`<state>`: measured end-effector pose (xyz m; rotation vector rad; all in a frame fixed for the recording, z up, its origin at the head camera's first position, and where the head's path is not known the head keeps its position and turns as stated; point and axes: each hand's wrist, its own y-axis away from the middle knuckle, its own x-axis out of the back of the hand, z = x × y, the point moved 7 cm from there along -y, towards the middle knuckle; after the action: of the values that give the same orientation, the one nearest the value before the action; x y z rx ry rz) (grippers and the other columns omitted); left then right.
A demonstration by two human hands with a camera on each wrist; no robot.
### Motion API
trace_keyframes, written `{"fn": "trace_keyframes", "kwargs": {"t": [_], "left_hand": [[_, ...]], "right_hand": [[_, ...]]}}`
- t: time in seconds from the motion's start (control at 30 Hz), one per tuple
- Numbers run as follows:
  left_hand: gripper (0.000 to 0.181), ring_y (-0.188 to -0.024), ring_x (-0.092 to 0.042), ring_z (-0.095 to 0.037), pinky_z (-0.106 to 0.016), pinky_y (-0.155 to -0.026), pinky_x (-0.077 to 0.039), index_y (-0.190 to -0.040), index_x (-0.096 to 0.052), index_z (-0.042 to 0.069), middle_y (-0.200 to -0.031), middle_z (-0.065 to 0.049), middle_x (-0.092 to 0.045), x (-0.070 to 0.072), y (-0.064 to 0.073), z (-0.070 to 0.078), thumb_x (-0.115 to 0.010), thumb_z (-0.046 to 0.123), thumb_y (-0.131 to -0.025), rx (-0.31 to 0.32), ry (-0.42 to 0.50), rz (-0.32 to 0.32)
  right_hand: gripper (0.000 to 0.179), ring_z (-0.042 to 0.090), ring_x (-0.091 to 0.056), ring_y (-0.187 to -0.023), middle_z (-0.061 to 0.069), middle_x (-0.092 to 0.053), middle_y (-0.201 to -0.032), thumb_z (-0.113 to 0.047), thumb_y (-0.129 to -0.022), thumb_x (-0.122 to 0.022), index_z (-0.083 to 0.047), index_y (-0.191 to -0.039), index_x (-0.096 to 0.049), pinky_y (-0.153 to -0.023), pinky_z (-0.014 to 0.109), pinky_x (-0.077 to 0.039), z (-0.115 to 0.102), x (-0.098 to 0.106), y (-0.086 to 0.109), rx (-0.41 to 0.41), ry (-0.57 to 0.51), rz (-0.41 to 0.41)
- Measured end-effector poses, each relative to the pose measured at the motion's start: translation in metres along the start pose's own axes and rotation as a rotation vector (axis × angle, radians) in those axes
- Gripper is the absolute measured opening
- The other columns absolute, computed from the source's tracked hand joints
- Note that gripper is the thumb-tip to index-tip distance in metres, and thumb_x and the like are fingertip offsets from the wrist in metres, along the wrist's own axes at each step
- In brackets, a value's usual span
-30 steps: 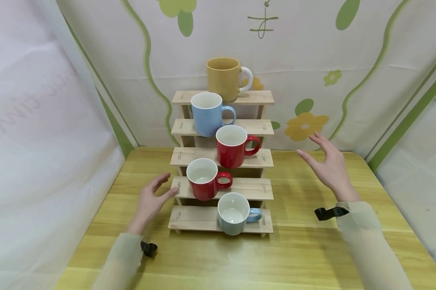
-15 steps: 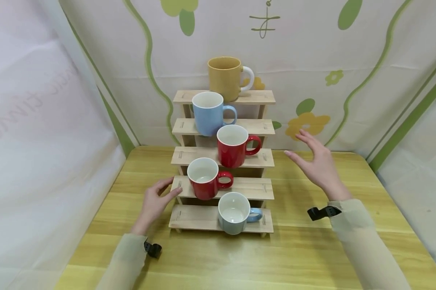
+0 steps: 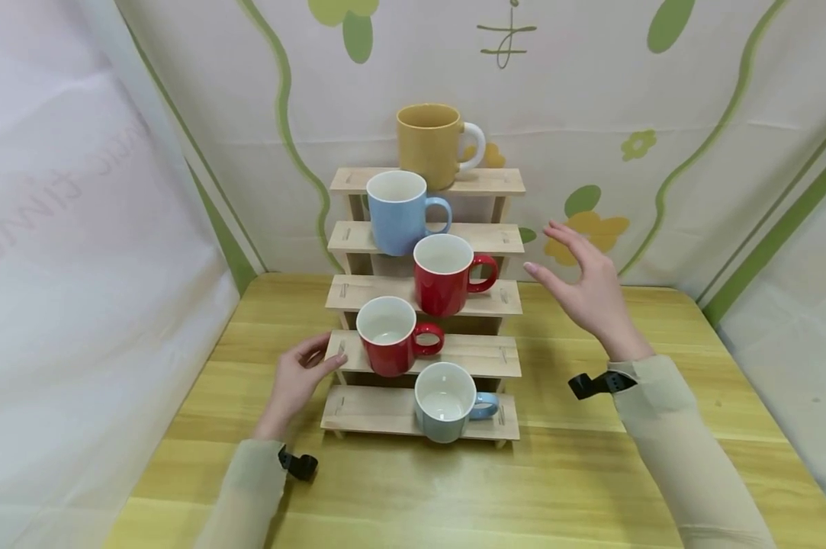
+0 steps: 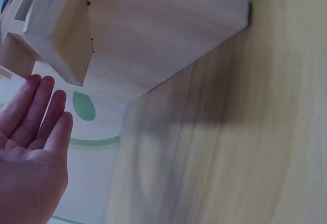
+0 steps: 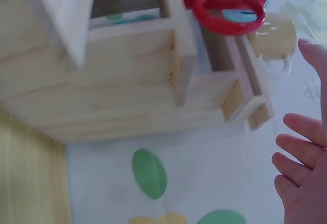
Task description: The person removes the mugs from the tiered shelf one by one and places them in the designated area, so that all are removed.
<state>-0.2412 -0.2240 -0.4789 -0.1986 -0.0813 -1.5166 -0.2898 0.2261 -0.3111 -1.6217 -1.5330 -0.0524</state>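
A stepped wooden rack (image 3: 371,412) bears a mug on each step. From the top come a yellow mug (image 3: 429,149) with a white handle, a light blue mug (image 3: 395,217), a red mug (image 3: 440,282), a second red mug (image 3: 388,343) and a grey-blue mug (image 3: 443,408). My left hand (image 3: 303,377) is at the left end of the second-lowest step, thumb tip over the board; its fingers (image 4: 38,112) look fairly straight in the left wrist view. To the rack's right my right hand (image 3: 584,286) hovers, fingers spread, holding nothing, nearest the upper red mug's handle (image 5: 225,17).
The rack stands on a wood-grain table (image 3: 591,457). A white cloth (image 3: 557,91) with printed flowers and vines hangs behind it, and white cloth sides (image 3: 97,305) stand left and right. Each wrist carries a black strap (image 3: 601,383).
My right hand has moved left and up toward the rack. The left hand has come slightly right, up to the step's end. The mugs stay on their steps.
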Motion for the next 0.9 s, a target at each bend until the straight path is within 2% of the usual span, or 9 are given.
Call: {"fn": "trace_keyframes", "kwargs": {"t": [0.2, 0.33, 0.5, 0.6, 0.67, 0.8, 0.9], "left_hand": [[0.052, -0.125, -0.057, -0.029, -0.026, -0.103, -0.047, -0.133, -0.062, -0.005, -0.134, -0.021, -0.061, -0.002, 0.001, 0.000, -0.083, 0.009, -0.088, -0.016, 0.030, 0.008], [0.052, -0.126, -0.056, -0.031, -0.024, -0.102, -0.047, -0.133, -0.061, -0.007, -0.135, -0.022, -0.060, -0.003, 0.003, 0.002, -0.082, 0.007, -0.088, -0.023, 0.051, 0.011], [0.051, -0.126, -0.055, -0.033, -0.027, -0.104, -0.047, -0.133, -0.060, -0.010, -0.135, -0.025, -0.059, -0.004, 0.007, 0.015, -0.080, 0.003, -0.088, -0.011, 0.048, 0.005], [0.051, -0.127, -0.054, -0.035, -0.028, -0.104, -0.047, -0.133, -0.059, -0.011, -0.135, -0.026, -0.059, -0.004, 0.007, 0.014, -0.079, 0.002, -0.089, -0.018, 0.042, 0.003], [0.051, -0.128, -0.054, -0.034, -0.024, -0.103, -0.047, -0.134, -0.059, -0.009, -0.137, -0.025, -0.058, -0.003, 0.004, 0.005, -0.080, 0.004, -0.089, -0.019, 0.049, 0.006], [0.053, -0.129, -0.053, -0.031, -0.023, -0.103, -0.046, -0.136, -0.059, -0.006, -0.138, -0.021, -0.058, -0.003, 0.003, 0.000, -0.081, 0.009, -0.089, -0.018, 0.047, 0.004], [0.053, -0.128, -0.054, -0.029, -0.026, -0.105, -0.045, -0.136, -0.060, -0.004, -0.137, -0.020, -0.059, -0.002, 0.005, 0.000, -0.081, 0.012, -0.090, -0.026, 0.046, 0.003]], "right_hand": [[0.058, 0.012, -0.041, -0.141, -0.008, -0.050, -0.152, -0.029, -0.091, -0.080, -0.023, -0.145, -0.059, -0.117, 0.043, -0.030, -0.024, 0.004, -0.025, 0.077, -0.041, 0.065], [0.057, 0.009, -0.041, -0.140, -0.011, -0.050, -0.151, -0.031, -0.092, -0.079, -0.024, -0.145, -0.059, -0.117, 0.035, -0.029, -0.039, 0.005, -0.045, 0.078, -0.064, 0.064], [0.061, 0.005, -0.037, -0.141, -0.011, -0.048, -0.153, -0.040, -0.094, -0.075, -0.022, -0.148, -0.055, -0.118, 0.027, -0.026, -0.049, 0.000, -0.068, -0.012, -0.109, -0.015], [0.065, 0.007, -0.036, -0.143, -0.005, -0.047, -0.154, -0.039, -0.093, -0.076, -0.019, -0.150, -0.052, -0.118, 0.024, -0.025, -0.049, -0.003, -0.084, -0.075, -0.185, -0.065], [0.068, 0.010, -0.037, -0.143, 0.000, -0.046, -0.155, -0.036, -0.092, -0.077, -0.017, -0.151, -0.050, -0.118, 0.023, -0.025, -0.047, -0.006, -0.095, -0.122, -0.245, -0.088], [0.074, 0.015, -0.041, -0.142, 0.006, -0.046, -0.155, -0.029, -0.089, -0.082, -0.009, -0.152, -0.048, -0.116, 0.024, -0.030, -0.041, -0.008, -0.115, -0.194, -0.341, -0.091], [0.075, 0.015, -0.043, -0.140, 0.005, -0.048, -0.154, -0.029, -0.088, -0.083, -0.009, -0.152, -0.048, -0.115, 0.025, -0.033, -0.039, -0.012, -0.125, -0.247, -0.379, -0.097]]}}
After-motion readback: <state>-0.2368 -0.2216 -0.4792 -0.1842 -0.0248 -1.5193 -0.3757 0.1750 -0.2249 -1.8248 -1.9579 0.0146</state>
